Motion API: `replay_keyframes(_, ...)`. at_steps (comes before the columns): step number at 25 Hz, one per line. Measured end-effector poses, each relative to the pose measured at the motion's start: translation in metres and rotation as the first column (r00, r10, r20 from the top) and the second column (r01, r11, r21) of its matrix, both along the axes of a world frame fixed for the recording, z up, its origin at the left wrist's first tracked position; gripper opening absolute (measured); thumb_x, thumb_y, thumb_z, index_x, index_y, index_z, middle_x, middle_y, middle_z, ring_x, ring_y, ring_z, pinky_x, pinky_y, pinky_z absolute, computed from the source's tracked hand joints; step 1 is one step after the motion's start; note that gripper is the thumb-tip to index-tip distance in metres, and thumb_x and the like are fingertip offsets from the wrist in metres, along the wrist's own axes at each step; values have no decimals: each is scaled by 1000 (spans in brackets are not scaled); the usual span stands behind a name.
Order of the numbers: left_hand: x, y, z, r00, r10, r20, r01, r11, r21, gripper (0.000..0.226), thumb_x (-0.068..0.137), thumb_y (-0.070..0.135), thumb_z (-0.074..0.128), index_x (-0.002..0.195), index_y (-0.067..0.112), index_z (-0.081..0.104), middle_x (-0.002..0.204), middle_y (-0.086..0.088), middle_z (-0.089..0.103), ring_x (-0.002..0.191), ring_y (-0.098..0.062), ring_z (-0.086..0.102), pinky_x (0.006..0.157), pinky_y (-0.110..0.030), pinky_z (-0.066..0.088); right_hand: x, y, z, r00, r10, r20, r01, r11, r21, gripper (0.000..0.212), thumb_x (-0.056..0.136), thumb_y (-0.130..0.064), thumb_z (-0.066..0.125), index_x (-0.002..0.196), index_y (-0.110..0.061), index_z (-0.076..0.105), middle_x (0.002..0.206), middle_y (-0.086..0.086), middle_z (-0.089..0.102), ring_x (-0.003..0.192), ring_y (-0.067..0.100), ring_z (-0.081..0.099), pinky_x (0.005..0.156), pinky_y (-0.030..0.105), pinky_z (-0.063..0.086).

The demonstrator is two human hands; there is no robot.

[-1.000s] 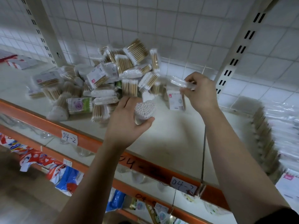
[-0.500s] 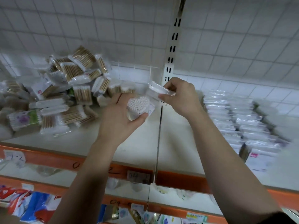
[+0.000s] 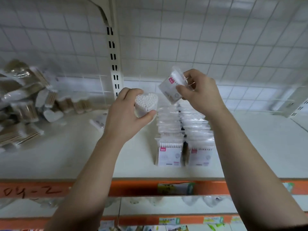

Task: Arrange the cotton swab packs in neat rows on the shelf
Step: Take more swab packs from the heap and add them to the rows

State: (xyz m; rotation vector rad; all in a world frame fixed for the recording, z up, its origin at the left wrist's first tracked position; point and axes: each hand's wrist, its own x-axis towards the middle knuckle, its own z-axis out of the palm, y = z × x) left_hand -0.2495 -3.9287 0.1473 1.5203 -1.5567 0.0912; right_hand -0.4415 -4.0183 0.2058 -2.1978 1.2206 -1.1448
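Two packs up above the shelf point(image 3: 250, 139), hands apart, head view. Grips a heart-shaped tub point(image 3: 146, 102) of white swabs in the left hand point(image 3: 126, 114); pinches a flat clear pack point(image 3: 171, 85) with a pink label in the right hand point(image 3: 201, 94), tilted, long axis slanting down toward the left hand. Directly beneath the right hand, nearer it than the left: two upright rows point(image 3: 168, 130) running away from the body. Far off to the left of both hands, a loose heap point(image 3: 25, 100), blurred. Probably bound for the rows' far end.

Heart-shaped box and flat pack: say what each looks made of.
Heart-shaped box, in the left hand: apparently clear hard plastic, since white cotton tips show through its top. Flat pack, in the right hand: thin glossy plastic film, judging by its glints and crinkled edge.
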Motion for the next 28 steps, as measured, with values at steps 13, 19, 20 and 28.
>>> replay_keyframes(13,-58,-30,6,999,42,26,-42,999,8,62,75,46,75,126,18,55,118,4,50,84,-11,53,81,-32,50,-65,-54,-1,998,65,-22,-64,997,34,12,82,-25,67,91,-17,64,85,5,65,82,28,64,77,49,54)
replay_keyframes(19,-18,-23,-1,997,75,17,-76,996,36,60,75,45,75,124,17,55,118,4,50,88,-14,54,82,-36,50,-15,-62,4,989,91,-119,-102,991,-92,17,83,-25,68,96,-14,66,81,-5,60,71,9,51,60,8,35)
replay_keyframes(20,-10,-22,-3,997,79,14,-79,996,40,60,74,47,73,123,18,55,117,5,50,88,-15,55,82,-36,51,-4,-64,5,987,99,-124,-112,988,-102,18,83,-25,68,97,-14,66,82,-7,60,71,7,50,60,6,34)
replay_keyframes(28,33,-18,-27,997,80,-11,-78,993,85,69,66,61,57,119,18,58,113,4,54,90,-18,58,78,-38,52,69,-92,-23,950,140,-281,-166,983,-74,29,80,-27,73,104,-13,68,94,8,63,81,18,54,71,24,39)
